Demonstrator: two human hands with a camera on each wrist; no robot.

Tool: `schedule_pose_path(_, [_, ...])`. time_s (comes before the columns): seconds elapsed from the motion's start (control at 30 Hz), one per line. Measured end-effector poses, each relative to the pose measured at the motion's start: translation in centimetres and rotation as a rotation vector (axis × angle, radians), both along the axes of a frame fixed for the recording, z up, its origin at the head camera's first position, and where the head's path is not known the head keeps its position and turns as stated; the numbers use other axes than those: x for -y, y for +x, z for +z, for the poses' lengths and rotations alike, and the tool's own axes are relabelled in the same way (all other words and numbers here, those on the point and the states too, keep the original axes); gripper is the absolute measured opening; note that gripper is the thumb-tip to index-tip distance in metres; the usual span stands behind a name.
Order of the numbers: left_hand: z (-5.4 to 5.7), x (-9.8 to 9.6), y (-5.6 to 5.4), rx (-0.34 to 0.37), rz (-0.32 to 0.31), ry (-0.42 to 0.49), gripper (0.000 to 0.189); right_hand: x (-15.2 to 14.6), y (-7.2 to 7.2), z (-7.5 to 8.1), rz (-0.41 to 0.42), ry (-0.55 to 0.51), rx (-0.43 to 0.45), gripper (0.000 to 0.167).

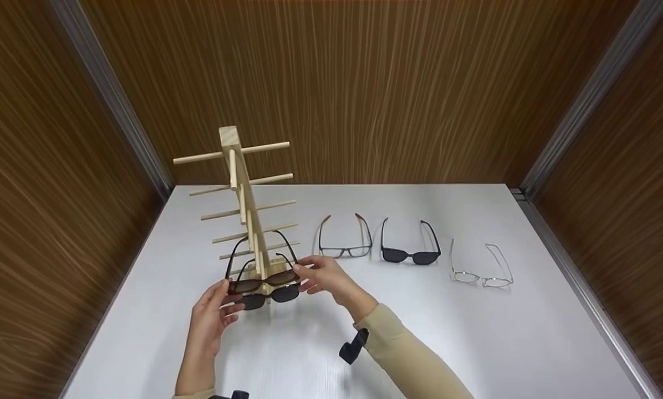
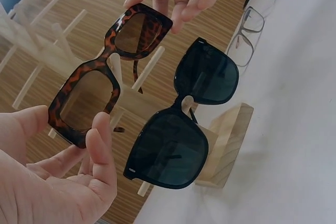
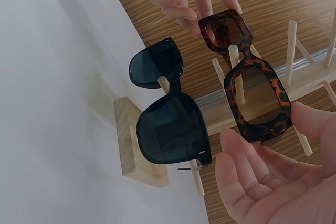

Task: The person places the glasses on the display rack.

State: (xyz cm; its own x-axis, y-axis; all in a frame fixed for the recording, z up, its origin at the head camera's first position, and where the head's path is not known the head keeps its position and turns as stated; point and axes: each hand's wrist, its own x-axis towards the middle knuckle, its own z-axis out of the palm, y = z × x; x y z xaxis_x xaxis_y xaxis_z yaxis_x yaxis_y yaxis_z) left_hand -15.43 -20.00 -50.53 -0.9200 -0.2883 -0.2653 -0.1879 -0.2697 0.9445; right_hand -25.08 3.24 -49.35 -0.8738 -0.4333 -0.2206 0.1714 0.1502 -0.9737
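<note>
Both hands hold tortoiseshell sunglasses point(image 1: 280, 278) by their two outer ends, level with a lower peg of a wooden glasses rack point(image 1: 245, 176). My left hand point(image 1: 209, 316) pinches one end between thumb and fingers; my right hand point(image 1: 329, 280) pinches the other. In the left wrist view a peg tip point(image 2: 115, 66) shows at the bridge of the tortoiseshell sunglasses point(image 2: 107, 51); whether they rest on it I cannot tell. Just below, black sunglasses point(image 3: 173, 129) hang on the rack's lowest middle peg. Their temples are unfolded, as are those of the held pair.
On the white table point(image 1: 420, 332), right of the rack, lie dark-framed clear glasses point(image 1: 359, 251), black sunglasses point(image 1: 424, 257) and thin metal-framed glasses point(image 1: 498, 282), temples unfolded. Pegs jut from both sides of the rack. Wood-grain panels point(image 1: 365, 88) enclose the back and sides.
</note>
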Motion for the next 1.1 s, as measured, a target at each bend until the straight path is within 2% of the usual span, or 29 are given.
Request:
schedule_pose_path(0.5, [-0.6,0.2,-0.1,0.037,-0.025,-0.07,0.053,0.2,0.0,-0.8,-0.031,-0.002,0.026,0.037])
schedule_pose_path(0.73, [-0.7,0.1,0.0,0.047,-0.022,-0.078,0.056,-0.1,0.1,-1.0,-0.031,0.003,0.038,0.04])
schedule_pose_path(0.93, [-0.6,0.2,0.4,0.073,0.003,-0.065,0.058,-0.8,0.1,-1.2,-0.033,-0.021,0.043,0.04])
schedule_pose_path(1.1, [-0.6,0.1,0.9,0.067,0.041,-0.048,0.056,-1.3,0.2,-1.5,-0.043,-0.047,0.05,0.04])
